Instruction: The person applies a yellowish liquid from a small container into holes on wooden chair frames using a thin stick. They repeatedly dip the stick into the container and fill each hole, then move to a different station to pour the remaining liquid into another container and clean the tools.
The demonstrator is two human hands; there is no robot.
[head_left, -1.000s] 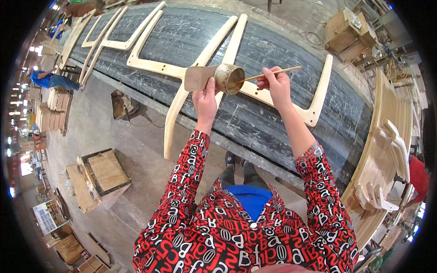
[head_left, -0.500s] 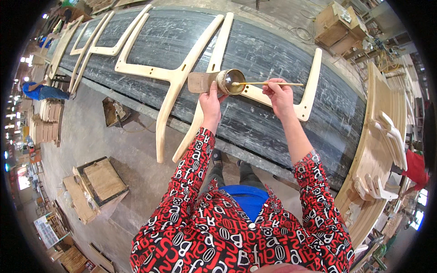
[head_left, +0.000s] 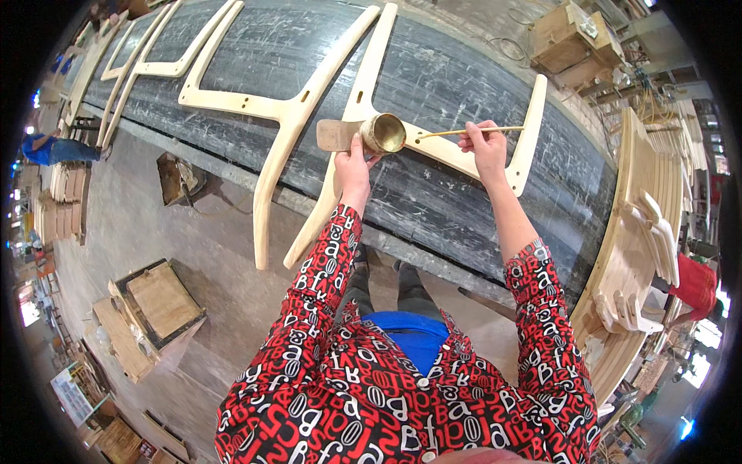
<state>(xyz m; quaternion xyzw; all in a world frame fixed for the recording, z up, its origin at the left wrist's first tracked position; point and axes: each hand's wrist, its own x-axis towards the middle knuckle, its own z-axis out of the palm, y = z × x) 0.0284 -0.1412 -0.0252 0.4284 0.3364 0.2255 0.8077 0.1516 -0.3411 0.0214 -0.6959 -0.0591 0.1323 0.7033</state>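
Observation:
My left hand (head_left: 354, 174) is closed around the near side of a round, stained pot (head_left: 384, 134), tilted so its hollow inside shows. A flat brown wooden piece (head_left: 334, 135) sticks out to the pot's left, next to my thumb. A thin wooden stick (head_left: 456, 131) is pinched in the fingers of my right hand (head_left: 487, 155). Its left tip is at a hole in the rail of a pale wooden chair-side frame (head_left: 457, 158), just right of the pot; whether it touches is hard to tell. Part of that frame is hidden behind the pot and my left hand.
More pale wooden frames (head_left: 290, 116) lie leftward along the dark, scuffed table (head_left: 433, 69). Curved wooden parts (head_left: 626, 313) rest on a stack of boards (head_left: 618, 255) at right. A wooden box (head_left: 162, 301) stands on the floor. Another person (head_left: 58, 148) is at far left.
The stick's tip has left the pot and moved right to the rail hole. The pot has tipped slightly, and my right hand has shifted a little to the right. The view has shifted slightly.

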